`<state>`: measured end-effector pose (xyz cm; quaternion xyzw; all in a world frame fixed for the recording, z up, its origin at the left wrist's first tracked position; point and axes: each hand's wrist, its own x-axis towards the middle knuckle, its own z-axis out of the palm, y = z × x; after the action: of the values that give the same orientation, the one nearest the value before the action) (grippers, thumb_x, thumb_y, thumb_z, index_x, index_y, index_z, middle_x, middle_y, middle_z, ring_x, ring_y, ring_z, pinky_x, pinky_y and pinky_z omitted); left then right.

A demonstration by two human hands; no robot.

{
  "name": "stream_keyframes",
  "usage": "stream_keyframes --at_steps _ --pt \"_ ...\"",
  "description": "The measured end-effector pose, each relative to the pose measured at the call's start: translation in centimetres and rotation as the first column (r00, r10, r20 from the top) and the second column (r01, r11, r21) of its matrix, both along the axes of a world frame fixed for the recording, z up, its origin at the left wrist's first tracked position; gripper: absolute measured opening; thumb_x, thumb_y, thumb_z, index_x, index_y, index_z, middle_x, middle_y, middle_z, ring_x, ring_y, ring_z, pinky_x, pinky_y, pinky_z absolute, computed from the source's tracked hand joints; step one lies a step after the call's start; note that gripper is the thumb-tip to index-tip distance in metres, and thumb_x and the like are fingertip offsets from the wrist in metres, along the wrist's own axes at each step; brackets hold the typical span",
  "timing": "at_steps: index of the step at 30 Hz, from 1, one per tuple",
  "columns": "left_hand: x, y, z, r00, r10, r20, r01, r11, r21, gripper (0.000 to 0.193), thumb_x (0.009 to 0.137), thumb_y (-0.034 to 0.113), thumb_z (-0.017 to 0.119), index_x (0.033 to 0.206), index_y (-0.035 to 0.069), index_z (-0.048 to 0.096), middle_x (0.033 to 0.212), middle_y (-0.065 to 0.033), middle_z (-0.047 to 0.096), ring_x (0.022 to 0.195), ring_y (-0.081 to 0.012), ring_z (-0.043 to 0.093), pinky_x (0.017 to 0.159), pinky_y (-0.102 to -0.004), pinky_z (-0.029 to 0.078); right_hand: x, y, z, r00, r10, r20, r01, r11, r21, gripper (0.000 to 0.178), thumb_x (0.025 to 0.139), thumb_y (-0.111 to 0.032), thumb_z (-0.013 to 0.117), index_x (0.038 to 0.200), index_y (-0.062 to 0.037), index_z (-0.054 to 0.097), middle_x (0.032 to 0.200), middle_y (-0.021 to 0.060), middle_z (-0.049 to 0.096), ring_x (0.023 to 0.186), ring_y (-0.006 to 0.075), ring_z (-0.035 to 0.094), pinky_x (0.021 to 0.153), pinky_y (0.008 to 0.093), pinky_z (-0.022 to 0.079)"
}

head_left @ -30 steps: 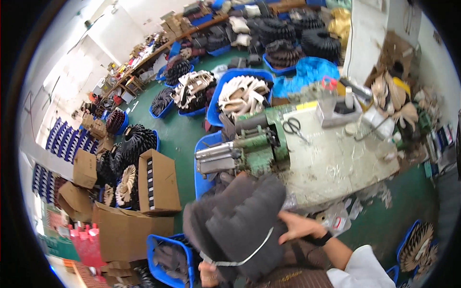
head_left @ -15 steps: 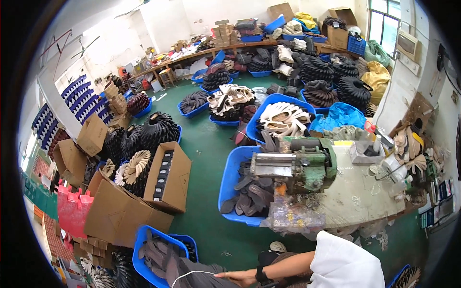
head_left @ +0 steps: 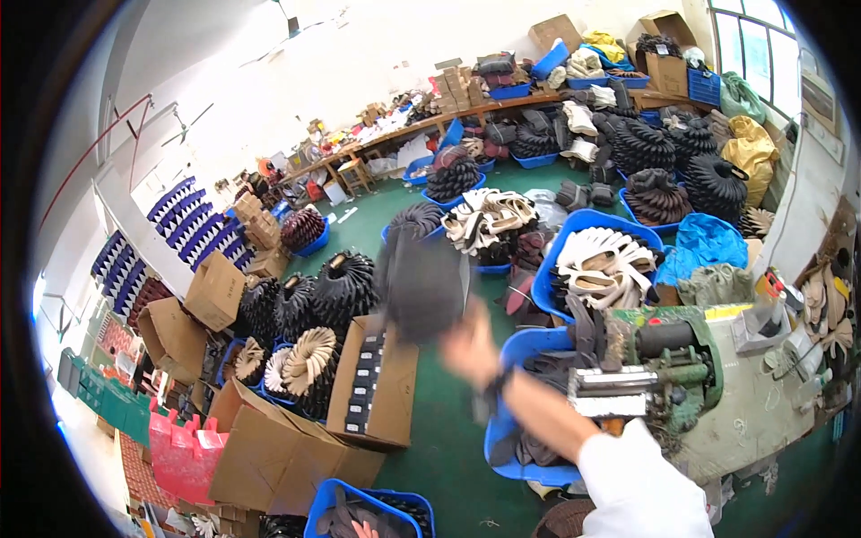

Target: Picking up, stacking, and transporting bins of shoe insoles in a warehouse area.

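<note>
Out in front of me, my right hand is shut on a dark grey bundle. Both are smeared by motion, so I cannot make out the single pieces of the bundle. The bundle is in the air, above the floor. At the bottom edge, only the fingertips of my left hand show, apart and over grey pieces in a blue tub. The rest of that hand is out of the picture.
A green machine stands on the bench at right, with a blue tub of grey pieces beside it. Cardboard boxes stand at left. Tubs of black and cream shoe parts cover the green floor farther back.
My right hand has swung up and forward from the lower tub, carrying the dark grey bundle. The white cord seen beside that hand earlier is no longer visible. The view has shifted.
</note>
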<state>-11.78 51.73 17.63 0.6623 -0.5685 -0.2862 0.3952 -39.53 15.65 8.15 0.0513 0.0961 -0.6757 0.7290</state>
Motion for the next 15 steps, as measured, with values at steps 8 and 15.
stream_keyframes --at_steps 8,15 --pt "0.5 -4.7 -5.5 0.918 0.279 -0.280 -0.198 0.938 0.285 0.078 0.086 0.004 0.061 0.147 0.007 0.012 0.140 -0.0182 0.037 0.122 -0.0268 0.043 0.101 -0.0360 0.037 -1.4 -8.6 11.6 0.915 -0.090 -0.392 -0.111 0.880 -0.461 0.035 0.090 -0.021 0.057 0.121 -0.0063 0.049 0.124 0.0131 0.055 0.114 0.0260 0.055 0.095 0.0408 0.044" --pt "3.6 -11.0 -9.2 0.938 -0.105 -0.331 0.230 0.902 0.365 0.069 0.088 0.002 0.057 0.145 0.003 0.018 0.130 -0.0189 0.046 0.115 -0.0239 0.048 0.098 -0.0314 0.039 3.5 3.5 -5.1 0.672 0.403 -0.621 -0.407 0.902 0.145 0.038 0.092 -0.024 0.056 0.125 -0.0051 0.050 0.116 0.0105 0.060 0.104 0.0202 0.059 0.092 0.0359 0.047"
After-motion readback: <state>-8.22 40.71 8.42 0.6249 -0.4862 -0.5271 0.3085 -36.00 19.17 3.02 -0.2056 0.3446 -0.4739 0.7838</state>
